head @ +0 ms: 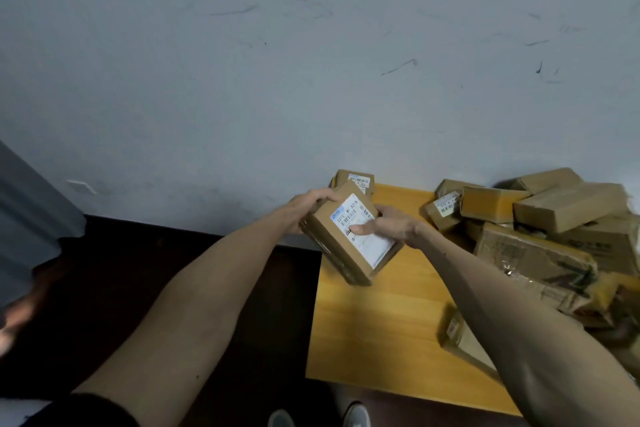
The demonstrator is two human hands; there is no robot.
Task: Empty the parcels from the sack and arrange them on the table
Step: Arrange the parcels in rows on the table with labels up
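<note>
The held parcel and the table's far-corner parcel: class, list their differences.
The held parcel is gripped by the left hand and right hand; the corner parcel lies untouched. The held parcel tilts above the table; the corner parcel lies flat. Both: brown cardboard, white labels.

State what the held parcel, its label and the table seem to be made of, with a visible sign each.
Held parcel: matt brown cardboard, judging by its sharp folded edges.
Label: white paper, with printed text.
Table: smooth yellowish wood or laminate; faint board lines.
</note>
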